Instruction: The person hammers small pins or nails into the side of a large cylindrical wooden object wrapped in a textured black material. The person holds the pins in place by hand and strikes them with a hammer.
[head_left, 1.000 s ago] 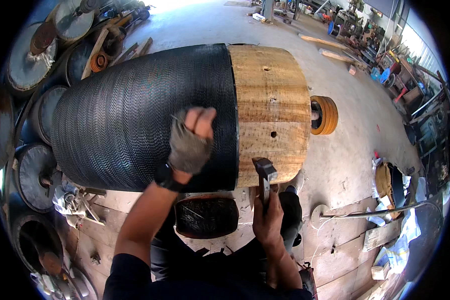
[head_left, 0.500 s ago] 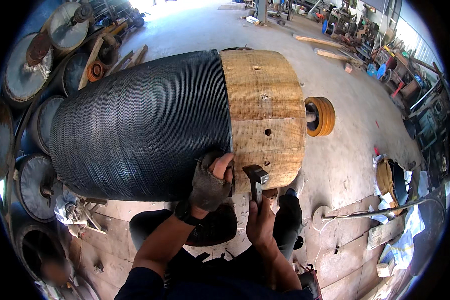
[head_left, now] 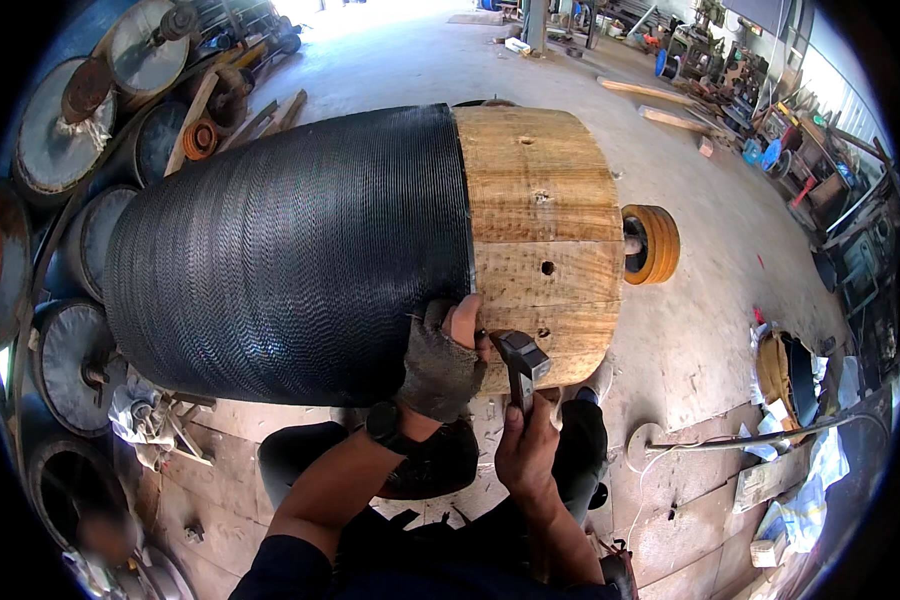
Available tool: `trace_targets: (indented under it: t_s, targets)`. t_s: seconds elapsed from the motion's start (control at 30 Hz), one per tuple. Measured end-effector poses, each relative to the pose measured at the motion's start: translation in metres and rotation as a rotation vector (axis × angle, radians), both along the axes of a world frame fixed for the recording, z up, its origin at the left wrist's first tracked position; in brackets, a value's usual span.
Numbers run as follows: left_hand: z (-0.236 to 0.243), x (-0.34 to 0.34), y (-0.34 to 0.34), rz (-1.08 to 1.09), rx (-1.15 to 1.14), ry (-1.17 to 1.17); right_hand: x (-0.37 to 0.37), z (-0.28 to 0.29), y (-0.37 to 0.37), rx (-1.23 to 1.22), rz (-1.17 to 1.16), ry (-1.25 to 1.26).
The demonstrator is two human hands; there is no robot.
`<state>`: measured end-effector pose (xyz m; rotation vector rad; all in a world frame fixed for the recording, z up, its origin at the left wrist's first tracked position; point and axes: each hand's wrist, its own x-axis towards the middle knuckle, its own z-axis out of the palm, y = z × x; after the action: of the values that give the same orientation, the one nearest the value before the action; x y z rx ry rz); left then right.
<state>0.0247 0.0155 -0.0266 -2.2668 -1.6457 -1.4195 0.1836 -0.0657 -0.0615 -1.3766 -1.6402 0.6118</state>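
Round metal discs (head_left: 65,130) lean in a stack along the left — dusty, some rusted. A yellow wheel (head_left: 653,243) sits on the concrete floor (head_left: 700,330), and wooden planks (head_left: 670,118) lie farther off near cluttered machinery.

left hand (head_left: 442,362) — slid down black wrap (head_left: 290,250) to wooden drum (head_left: 545,240) edge | hammer (head_left: 521,362) — raised nearer

The left hand (head_left: 442,362), covered by a dark fingerless glove, is being pressed forward with its bare fingertips (head_left: 464,318) extended and a watch worn at the wrist, while the bare right hand (head_left: 526,450) is being held just beside it, curled tightly in a fist.
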Motion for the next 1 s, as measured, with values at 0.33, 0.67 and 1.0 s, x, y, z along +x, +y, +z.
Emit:
trace_targets:
  t_s: [0.33, 0.67, 1.0]
  targets:
    - [0.004, 0.000, -0.002, 0.013, 0.026, -0.038, -0.004, 0.020, 0.005, -0.067, -0.012, -0.114]
    - [-0.038, -0.034, -0.100, -0.208, -0.265, 0.184, -0.005, 0.009, 0.013, -0.056, -0.029, -0.207]
    - [-0.078, -0.031, -0.137, -0.223, -0.530, 0.476, -0.014, -0.002, 0.014, -0.056, -0.101, -0.184]
